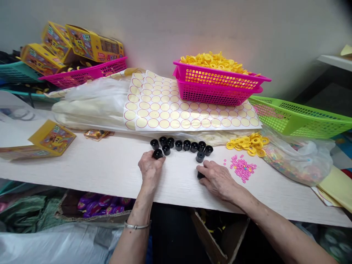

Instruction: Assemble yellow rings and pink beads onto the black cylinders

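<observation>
My left hand (pixel 150 167) has its fingers closed around a black round cup (pixel 157 154) at the left end of a cluster of similar cups. My right hand (pixel 217 178) grips another black cup (pixel 201 175) near the table's front part, its fingers partly covering it. Just beyond that hand stands a separate black cup (pixel 200 157). Several more black cups (pixel 187 145) form a loose row behind, apart from the right hand. Right of them lie a pile of yellow rings (pixel 249 143) and a scatter of small pink beads (pixel 243 168).
Pink baskets (pixel 217 91) heaped with yellow parts rest on sticker sheets (pixel 165 106). At the right are a green basket (pixel 302 119) and a clear bag of beads (pixel 302 161). Yellow boxes (pixel 93 44) fill the back left; an opened box (pixel 56 139) lies at left.
</observation>
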Demonstrator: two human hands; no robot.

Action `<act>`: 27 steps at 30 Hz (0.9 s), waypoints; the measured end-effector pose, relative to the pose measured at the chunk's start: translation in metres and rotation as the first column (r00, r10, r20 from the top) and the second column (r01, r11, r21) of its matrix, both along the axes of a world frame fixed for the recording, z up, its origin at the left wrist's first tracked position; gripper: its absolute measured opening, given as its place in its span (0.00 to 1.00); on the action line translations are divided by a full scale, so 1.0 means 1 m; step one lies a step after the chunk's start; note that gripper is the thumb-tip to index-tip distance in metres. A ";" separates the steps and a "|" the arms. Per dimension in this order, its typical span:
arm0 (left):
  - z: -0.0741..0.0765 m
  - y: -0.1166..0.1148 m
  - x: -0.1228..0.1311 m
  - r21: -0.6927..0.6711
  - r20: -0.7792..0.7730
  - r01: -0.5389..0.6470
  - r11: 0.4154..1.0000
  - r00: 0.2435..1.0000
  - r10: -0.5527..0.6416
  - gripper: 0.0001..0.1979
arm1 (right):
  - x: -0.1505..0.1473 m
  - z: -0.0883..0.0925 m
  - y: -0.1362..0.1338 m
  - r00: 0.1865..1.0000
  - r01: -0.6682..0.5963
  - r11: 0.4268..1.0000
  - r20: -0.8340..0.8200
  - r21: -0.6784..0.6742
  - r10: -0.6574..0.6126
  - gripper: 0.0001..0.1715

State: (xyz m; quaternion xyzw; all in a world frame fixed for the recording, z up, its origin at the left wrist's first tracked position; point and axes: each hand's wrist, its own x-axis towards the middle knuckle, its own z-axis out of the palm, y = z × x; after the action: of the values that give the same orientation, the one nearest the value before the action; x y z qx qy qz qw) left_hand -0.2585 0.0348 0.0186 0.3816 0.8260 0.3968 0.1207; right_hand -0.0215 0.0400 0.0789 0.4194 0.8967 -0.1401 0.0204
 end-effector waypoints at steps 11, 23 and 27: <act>0.007 0.000 0.010 0.018 0.061 0.000 1.000 0.998 -0.001 0.29 | -0.054 -0.016 0.017 0.977 0.057 0.995 -0.210 0.077 -0.040 0.10; 0.001 -0.014 0.039 0.043 0.053 0.126 0.991 0.990 -0.128 0.06 | -0.096 -0.036 0.036 0.821 0.274 0.958 -0.499 -0.082 -0.278 0.14; 0.007 -0.006 0.040 -0.048 -0.110 0.211 0.976 0.970 -0.216 0.08 | -0.094 -0.035 0.030 0.758 0.256 0.964 -0.605 -0.069 -0.245 0.14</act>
State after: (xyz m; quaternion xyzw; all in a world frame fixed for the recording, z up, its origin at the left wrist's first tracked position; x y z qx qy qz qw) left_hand -0.2186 0.0286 0.0255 0.4882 0.7928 0.3438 0.1219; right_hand -0.1155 0.0701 0.0443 0.4682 0.7924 -0.2606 -0.2916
